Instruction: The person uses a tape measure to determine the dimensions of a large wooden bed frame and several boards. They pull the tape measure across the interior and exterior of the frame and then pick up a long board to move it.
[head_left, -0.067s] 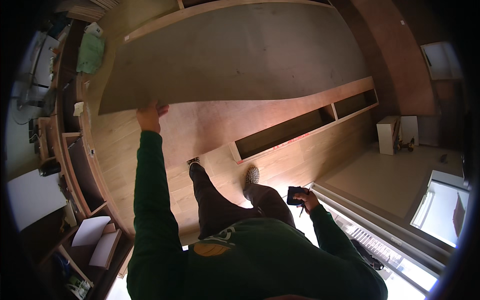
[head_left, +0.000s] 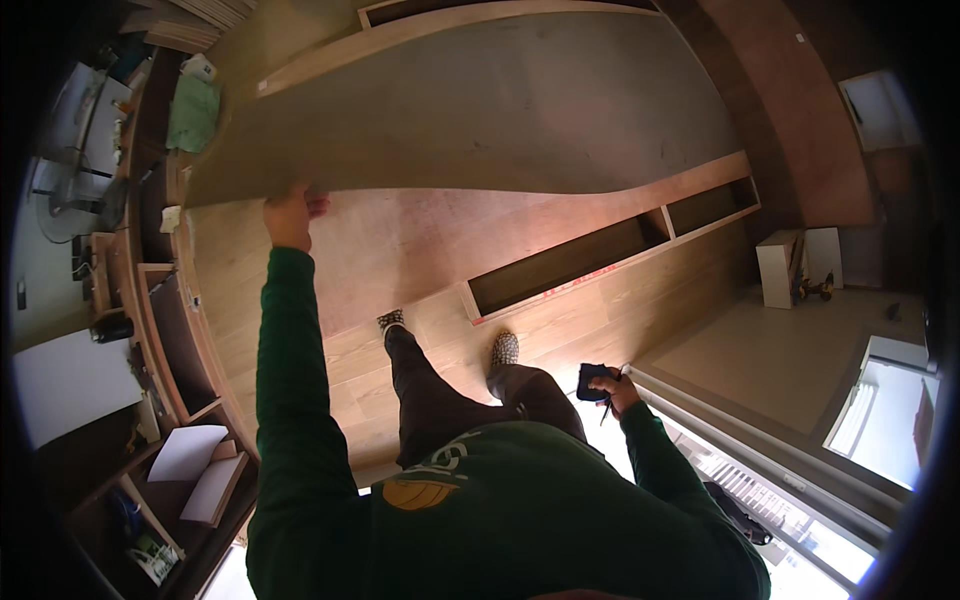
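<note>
My left hand [head_left: 292, 216] grips the near edge of a large, thin grey-brown sheet [head_left: 480, 110], its arm stretched forward. The sheet's near edge bows up at the left, where I hold it, and dips toward the right. Under it a smooth reddish-brown board surface [head_left: 400, 240] shows. Lower down at the right, my right hand [head_left: 624, 391] is closed around a small dark block-shaped object [head_left: 592, 382]. A thin pen-like stick [head_left: 606, 410] juts out beside it; its exact kind is too small to make out.
A wooden frame with two dark recesses [head_left: 570, 262] borders the reddish board. Wood-look floor [head_left: 440, 350] lies around my feet. Shelving with white panels [head_left: 190, 455] runs along the left, near a fan [head_left: 75, 200] and a green bag [head_left: 193, 112]. A yellow-and-black drill [head_left: 820, 288] sits at right by a white box [head_left: 775, 270].
My left hand has shifted slightly up and left with the sheet's edge, baring a little more of the board below. My right hand has moved slightly, still holding the dark object.
</note>
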